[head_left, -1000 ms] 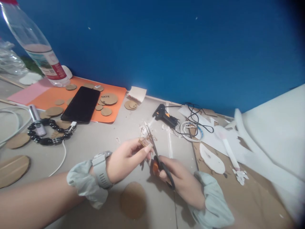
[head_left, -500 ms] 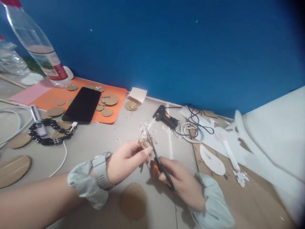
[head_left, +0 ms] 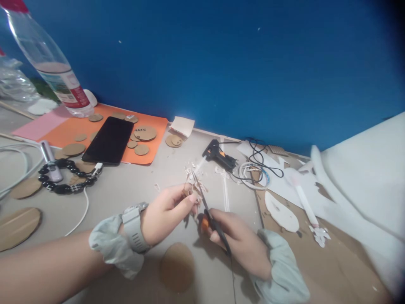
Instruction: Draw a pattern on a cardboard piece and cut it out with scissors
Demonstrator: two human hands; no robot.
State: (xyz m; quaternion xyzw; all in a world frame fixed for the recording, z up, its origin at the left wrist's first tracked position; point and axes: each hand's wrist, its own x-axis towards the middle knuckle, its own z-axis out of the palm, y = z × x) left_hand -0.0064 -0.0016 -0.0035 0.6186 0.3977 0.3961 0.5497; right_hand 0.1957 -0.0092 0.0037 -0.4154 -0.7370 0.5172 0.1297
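Observation:
Near the middle of the table, my left hand point(head_left: 167, 213) pinches a small piece of cardboard point(head_left: 190, 193) between thumb and fingers. Its outline is partly hidden by my fingers. My right hand point(head_left: 238, 240) is closed round the handles of scissors point(head_left: 202, 196) with black and orange grips. The blades point up and away, right beside the cardboard piece, and look nearly closed. Small pale scraps point(head_left: 191, 169) lie on the table just beyond the blades. Below my hands lies a round cardboard disc point(head_left: 177, 267).
A black glue gun point(head_left: 220, 155) with a tangled cable lies ahead. At left are a phone point(head_left: 109, 140), a beaded bracelet point(head_left: 68, 185), a bottle point(head_left: 60, 78) and several cardboard discs on orange paper point(head_left: 158, 134). Right are white cut-outs point(head_left: 281, 212) and a cardboard sheet point(head_left: 316, 270).
The cardboard piece in my left hand has turned slightly and shifted a little left. The scissor blades have drawn closer together. My right hand has barely moved.

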